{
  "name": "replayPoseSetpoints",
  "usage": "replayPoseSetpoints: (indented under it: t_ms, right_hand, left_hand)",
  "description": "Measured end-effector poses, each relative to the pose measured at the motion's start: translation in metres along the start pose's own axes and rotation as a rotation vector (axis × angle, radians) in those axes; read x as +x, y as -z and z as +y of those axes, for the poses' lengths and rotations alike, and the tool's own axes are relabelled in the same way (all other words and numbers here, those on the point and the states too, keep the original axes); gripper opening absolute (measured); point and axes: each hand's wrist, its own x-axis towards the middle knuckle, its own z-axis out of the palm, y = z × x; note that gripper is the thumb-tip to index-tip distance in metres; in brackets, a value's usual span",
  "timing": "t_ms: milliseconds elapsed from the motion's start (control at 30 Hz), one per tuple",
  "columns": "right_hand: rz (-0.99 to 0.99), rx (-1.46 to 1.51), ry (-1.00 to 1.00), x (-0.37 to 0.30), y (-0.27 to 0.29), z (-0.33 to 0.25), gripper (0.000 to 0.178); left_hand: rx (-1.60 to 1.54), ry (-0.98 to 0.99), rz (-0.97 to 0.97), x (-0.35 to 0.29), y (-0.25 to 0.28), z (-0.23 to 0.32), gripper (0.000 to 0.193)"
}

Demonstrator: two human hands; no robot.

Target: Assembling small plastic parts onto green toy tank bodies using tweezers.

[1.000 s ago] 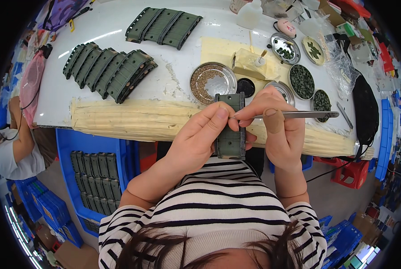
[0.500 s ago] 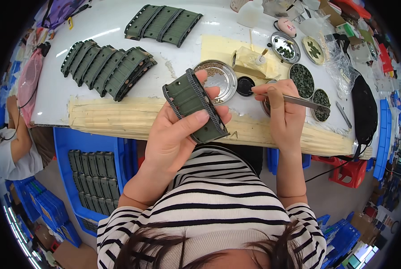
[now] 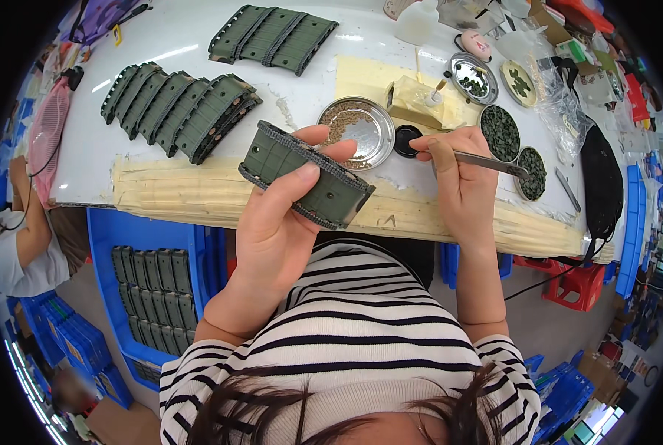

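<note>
My left hand [image 3: 272,230] holds up a small dark green curved panel [image 3: 279,164] with ribbed dark edging along both long sides. The thumb lies on its face and the fingers reach behind it. Above the table's front edge, my right hand [image 3: 465,182] is closed round metal tweezers [image 3: 487,161]. Their broad end sticks out to the right over a round dish of dark green bits [image 3: 530,174]. Whether the tips hold anything cannot be made out. A shallow metal dish [image 3: 379,127] with small tan pieces and a black round lid [image 3: 406,141] lie between the hands.
Joined green panels [image 3: 175,111] and another group [image 3: 272,37] lie at the back left. A larger dish of green bits [image 3: 500,133], a metal plate [image 3: 474,78] and a paper-wrapped block [image 3: 420,104] stand at right. Below left, a blue crate [image 3: 105,274] holds several panels.
My left hand has shifted slightly left and turned the panel, which now lies closer to level. My right hand has moved a little left and up with the tweezers.
</note>
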Motion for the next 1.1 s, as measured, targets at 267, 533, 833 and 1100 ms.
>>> replayPoseSetpoints:
  t_ms: [267, 533, 833, 1100]
  right_hand:
    - [-0.003, -0.053, 0.077, 0.001, 0.0, 0.003, 0.015]
    - [-0.084, 0.317, 0.213, 0.002, 0.017, -0.035, 0.038]
    - [-0.168, 0.513, 0.03, -0.003, 0.004, -0.047, 0.047]
    - [-0.163, 0.501, 0.038, -0.004, 0.002, -0.044, 0.042]
  left_hand:
    - [-0.1, 0.001, 0.044, 0.004, 0.003, 0.0, 0.036]
    - [-0.123, 0.029, 0.098, 0.007, -0.003, -0.006, 0.037]
    - [-0.106, 0.06, 0.091, 0.006, -0.004, -0.007, 0.037]
    - [-0.084, 0.055, 0.116, 0.006, -0.007, -0.008, 0.038]
